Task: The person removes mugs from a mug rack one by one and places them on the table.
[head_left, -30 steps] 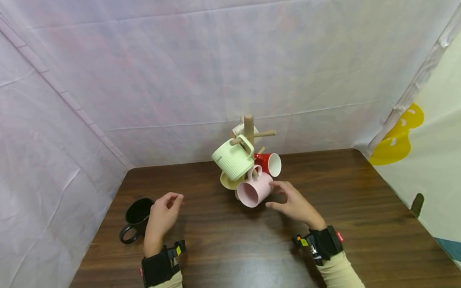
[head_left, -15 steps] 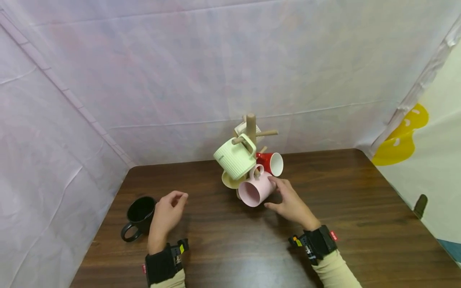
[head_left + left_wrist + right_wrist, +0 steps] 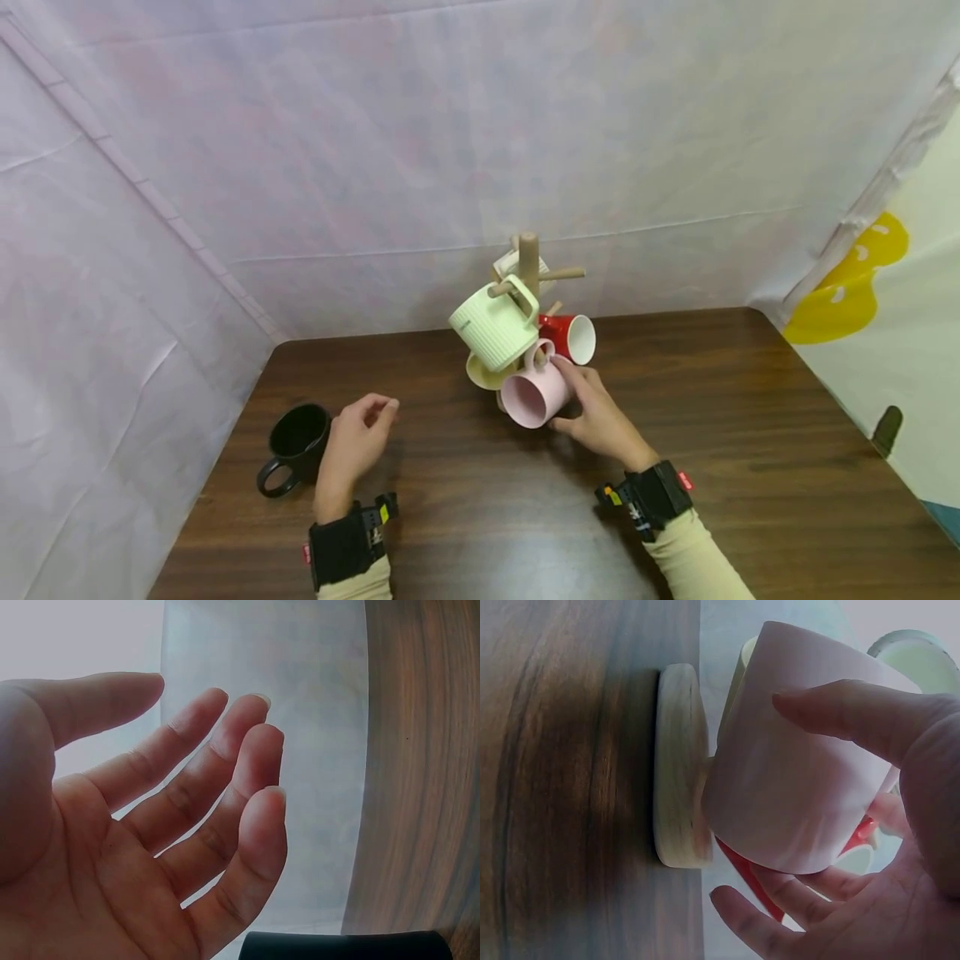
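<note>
In the head view a pink mug (image 3: 537, 393) hangs tilted by its handle on a low peg of a wooden mug tree (image 3: 528, 254). My right hand (image 3: 600, 415) holds this mug from the right. The right wrist view shows the thumb (image 3: 832, 709) along one side of the mug and the other fingers round its far side and base. My left hand (image 3: 358, 446) is held over the table with loosely bent fingers and nothing in it. Just left of it stands a black mug (image 3: 300, 442), upright, its handle toward the lower left and its right side partly hidden.
Also on the mug tree are a pale green ribbed mug (image 3: 495, 327), a red mug (image 3: 557, 332) with white inside, a yellowish mug (image 3: 487, 373) and a white one (image 3: 507, 263). An upper peg (image 3: 564, 273) points right. White cloth (image 3: 375, 167) hangs behind the wooden table (image 3: 465, 508).
My right hand has moved in closer, its index finger sliding up over the pink mug toward the handle and its thumb coming under. The left hand keeps its pose; the view shifts slightly.
</note>
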A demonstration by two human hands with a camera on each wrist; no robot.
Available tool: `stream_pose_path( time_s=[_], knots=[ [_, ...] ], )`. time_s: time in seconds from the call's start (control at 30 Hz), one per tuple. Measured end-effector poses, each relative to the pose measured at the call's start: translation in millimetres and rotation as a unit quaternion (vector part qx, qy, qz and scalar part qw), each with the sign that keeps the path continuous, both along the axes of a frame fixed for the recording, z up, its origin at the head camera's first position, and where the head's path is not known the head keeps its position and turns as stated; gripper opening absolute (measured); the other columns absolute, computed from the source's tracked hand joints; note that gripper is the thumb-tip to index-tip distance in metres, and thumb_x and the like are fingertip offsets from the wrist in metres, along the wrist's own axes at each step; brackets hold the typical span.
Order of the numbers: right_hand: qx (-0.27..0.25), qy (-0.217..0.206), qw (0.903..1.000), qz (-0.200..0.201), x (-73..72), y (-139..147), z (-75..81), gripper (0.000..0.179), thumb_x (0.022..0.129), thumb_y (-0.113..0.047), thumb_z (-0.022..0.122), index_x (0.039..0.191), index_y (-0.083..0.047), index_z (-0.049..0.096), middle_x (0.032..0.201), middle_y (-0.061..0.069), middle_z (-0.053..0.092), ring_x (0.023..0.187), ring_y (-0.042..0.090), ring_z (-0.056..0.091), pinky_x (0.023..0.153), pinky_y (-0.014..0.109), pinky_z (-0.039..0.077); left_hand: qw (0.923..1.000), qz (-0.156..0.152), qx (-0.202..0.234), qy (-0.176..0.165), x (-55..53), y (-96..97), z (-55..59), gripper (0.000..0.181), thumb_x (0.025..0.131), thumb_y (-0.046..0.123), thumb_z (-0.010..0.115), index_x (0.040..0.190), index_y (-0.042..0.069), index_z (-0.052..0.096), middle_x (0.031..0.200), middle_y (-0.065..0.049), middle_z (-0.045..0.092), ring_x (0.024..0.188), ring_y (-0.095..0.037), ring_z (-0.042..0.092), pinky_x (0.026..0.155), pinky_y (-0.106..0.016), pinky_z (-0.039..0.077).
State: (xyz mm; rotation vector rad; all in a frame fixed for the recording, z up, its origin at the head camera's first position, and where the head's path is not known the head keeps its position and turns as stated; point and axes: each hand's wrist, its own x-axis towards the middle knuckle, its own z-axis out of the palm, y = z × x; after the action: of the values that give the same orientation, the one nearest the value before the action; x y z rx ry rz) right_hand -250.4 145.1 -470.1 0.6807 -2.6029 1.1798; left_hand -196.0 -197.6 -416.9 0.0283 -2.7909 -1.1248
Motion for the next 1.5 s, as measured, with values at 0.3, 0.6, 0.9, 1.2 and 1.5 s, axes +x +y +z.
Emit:
stream_pose_path(
  time_s=[0.3,0.6,0.9,1.2,1.5],
  knots=[
    [0.008,-0.004,1.0000,0.000,-4.6,-3.0,0.2,0.094,0.059,-0.005,0.079,0.143,-0.010,0.038,0.126,0.028,0.038,0.111,0.036,0.043,0.090,0.055,0.045,1.0000,0.000,-0.002,-0.003,-1.7,2.1,-1.0,0.031,0.096,0.032,0.052,0.109,0.007,0.066,0.092,-0.012,0.070,0.079,-0.023,0.061,0.073,-0.047,0.051],
    [0.014,-0.052,0.9985,0.010,-2.5,-7.2,5.9,0.108,0.058,-0.024,0.086,0.148,-0.016,0.028,0.131,0.030,0.029,0.116,0.039,0.039,0.092,0.058,0.042,0.9999,-0.005,-0.001,-0.013,-3.7,3.3,-1.4,0.034,0.096,0.036,0.051,0.109,0.008,0.066,0.091,-0.012,0.069,0.078,-0.023,0.060,0.073,-0.046,0.050],
    [0.013,-0.067,0.9977,0.004,0.2,-9.8,10.3,0.098,0.068,-0.042,0.080,0.148,-0.021,0.027,0.132,0.030,0.030,0.114,0.037,0.037,0.087,0.058,0.045,0.9997,-0.010,0.003,-0.024,-3.6,4.8,-1.2,0.033,0.096,0.034,0.051,0.109,0.008,0.066,0.090,-0.011,0.066,0.076,-0.022,0.058,0.071,-0.044,0.048],
    [-0.006,-0.046,0.9989,-0.007,1.6,-6.7,7.7,0.091,0.065,-0.037,0.083,0.143,-0.020,0.040,0.118,0.022,0.043,0.104,0.029,0.038,0.080,0.048,0.047,0.9998,-0.013,-0.002,-0.015,-3.7,6.5,-1.7,0.029,0.095,0.030,0.053,0.108,0.007,0.066,0.089,-0.010,0.066,0.076,-0.022,0.058,0.071,-0.044,0.049],
    [-0.013,-0.053,0.9985,-0.011,8.2,-2.8,15.5,0.087,0.062,-0.037,0.084,0.139,-0.024,0.046,0.112,0.018,0.048,0.099,0.026,0.040,0.078,0.046,0.048,0.9997,-0.017,-0.004,-0.015,-3.5,4.7,-2.7,0.031,0.096,0.032,0.052,0.108,0.007,0.065,0.091,-0.011,0.066,0.080,-0.024,0.059,0.073,-0.046,0.049]
  ],
)
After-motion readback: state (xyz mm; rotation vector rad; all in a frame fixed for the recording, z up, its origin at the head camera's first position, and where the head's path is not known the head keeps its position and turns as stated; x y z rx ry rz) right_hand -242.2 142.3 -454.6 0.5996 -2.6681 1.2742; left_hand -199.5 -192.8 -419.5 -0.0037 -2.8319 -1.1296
